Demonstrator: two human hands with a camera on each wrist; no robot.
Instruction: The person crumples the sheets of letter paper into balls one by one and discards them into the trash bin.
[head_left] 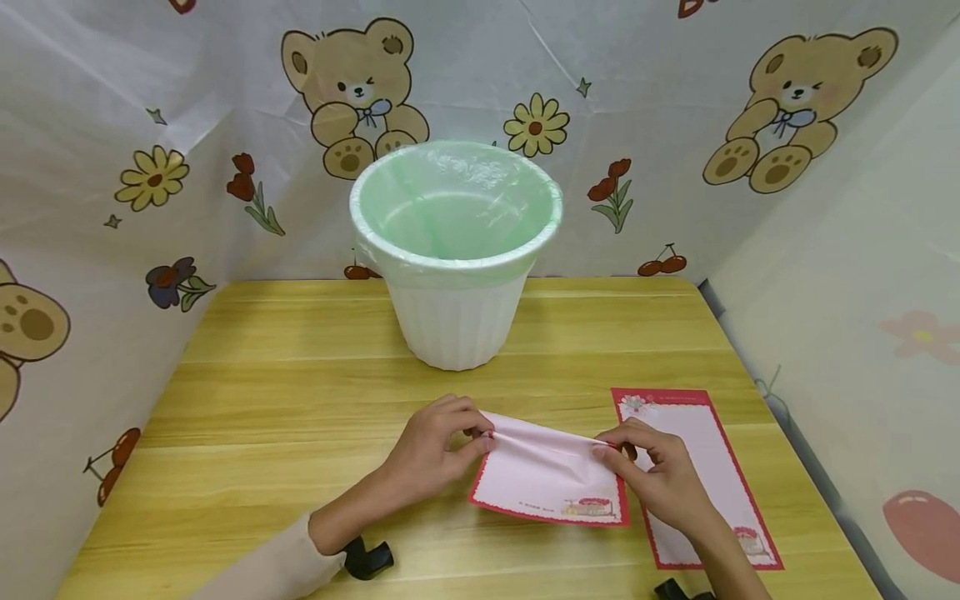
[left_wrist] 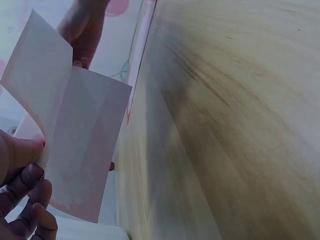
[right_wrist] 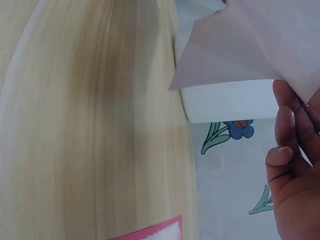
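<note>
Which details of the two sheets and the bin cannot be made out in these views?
Head view: lettering on the held sheet, too small.
Head view: part of the flat sheet, covered by the right hand.
Right wrist view: most of the flat sheet, cut off by the bottom edge.
Head view: the far outside of the bin, hidden by its front.

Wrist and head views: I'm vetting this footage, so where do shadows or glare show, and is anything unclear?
Head view: bright, with white glints on the bin liner, and the small print on the held sheet too fuzzy to read; left wrist view: dimmer, the held sheet greyish and a dark soft-edged shadow over part of the tabletop; right wrist view: brownish shading down the tabletop.
</note>
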